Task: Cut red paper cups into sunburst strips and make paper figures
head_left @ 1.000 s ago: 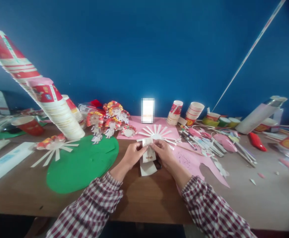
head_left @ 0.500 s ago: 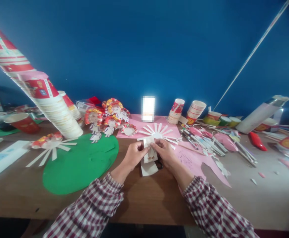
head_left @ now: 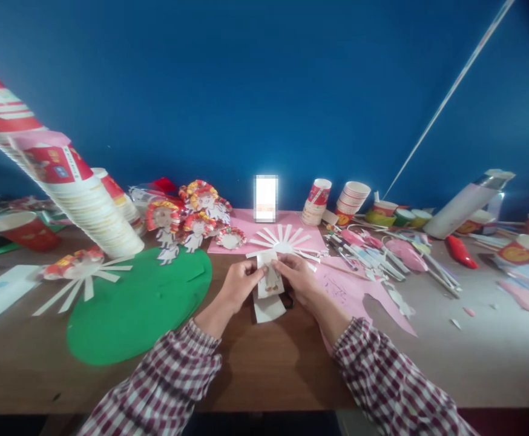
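Observation:
Between both hands is a small white paper piece (head_left: 271, 283) with a brownish drawing on its lower part. My left hand (head_left: 241, 283) pinches its left edge between thumb and fingers. From the other side my right hand (head_left: 298, 277) grips its upper right edge. Below it, on the table, lies another white paper piece (head_left: 269, 310). A dark loop (head_left: 288, 300), perhaps a scissors handle, shows partly beside my right hand. Just beyond the hands rests a paper cup cut into fanned white strips (head_left: 284, 247).
On the left are a green sheet (head_left: 141, 309), a leaning cup stack (head_left: 96, 206) and several paper figures (head_left: 196, 227). Pink paper (head_left: 344, 287), several markers (head_left: 382, 257) and a red tube-like object (head_left: 462, 252) lie on the right. Further cup stacks (head_left: 316, 203) stand at the back.
The view has shifted slightly, so most things sit a little further left. Both hands still hold the paper piece in nearly the same pose.

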Available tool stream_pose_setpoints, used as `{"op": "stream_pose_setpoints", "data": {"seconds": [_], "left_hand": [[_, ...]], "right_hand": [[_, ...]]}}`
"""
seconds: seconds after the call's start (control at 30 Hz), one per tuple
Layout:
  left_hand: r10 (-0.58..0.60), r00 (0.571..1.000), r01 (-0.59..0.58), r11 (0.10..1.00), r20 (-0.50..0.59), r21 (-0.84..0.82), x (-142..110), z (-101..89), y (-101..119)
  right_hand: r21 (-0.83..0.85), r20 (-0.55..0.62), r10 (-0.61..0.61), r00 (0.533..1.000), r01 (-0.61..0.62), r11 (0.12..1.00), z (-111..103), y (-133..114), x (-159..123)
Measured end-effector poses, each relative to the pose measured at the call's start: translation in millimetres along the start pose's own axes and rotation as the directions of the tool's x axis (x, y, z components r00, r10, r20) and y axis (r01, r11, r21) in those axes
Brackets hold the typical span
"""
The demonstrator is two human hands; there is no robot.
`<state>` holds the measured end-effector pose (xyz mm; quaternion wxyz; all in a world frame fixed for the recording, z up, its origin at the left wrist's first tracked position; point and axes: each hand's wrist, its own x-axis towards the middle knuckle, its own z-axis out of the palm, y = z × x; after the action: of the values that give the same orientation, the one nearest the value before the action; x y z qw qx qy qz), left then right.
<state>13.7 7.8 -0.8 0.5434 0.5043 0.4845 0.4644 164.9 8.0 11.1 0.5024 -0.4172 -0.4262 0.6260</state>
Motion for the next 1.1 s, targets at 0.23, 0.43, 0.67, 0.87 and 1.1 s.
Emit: {"op": "stream_pose_setpoints", "data": {"seconds": [0.23,0.43,0.67,0.87,1.1], "left_hand": [[-0.021,0.999,0.02,0.999,-0.039,-0.026,-1.3,0.3,6.8],[-0.01,0.998,0.01,1.0,-0.057,0.009,-0.5,-0.2,5.6],[0.004,0.998,-0.004,1.0,-0.056,0.006,-0.1,-0.6,1.3],[0.064,0.998,-0.064,0.998,0.009,-0.002,-0.1,0.3,-0.6],[0.034,0.999,-0.034,0.999,0.028,0.03,0.2,-0.6,-0.9]], "right_hand": [[-0.016,0.016,0.014,1.0,-0.013,1.0,0.4,-5.5,-2.9],[-0.038,0.039,0.027,0.999,-0.026,0.999,0.8,-5.4,-3.7],[-0.053,0.053,-0.002,0.999,0.004,0.999,-0.3,0.9,-1.2],[-0.094,-0.012,-0.088,0.996,0.086,0.992,-1.4,6.8,2.9],[-0.093,-0.052,-0.103,0.993,0.098,0.991,-3.2,8.8,5.5]]}}
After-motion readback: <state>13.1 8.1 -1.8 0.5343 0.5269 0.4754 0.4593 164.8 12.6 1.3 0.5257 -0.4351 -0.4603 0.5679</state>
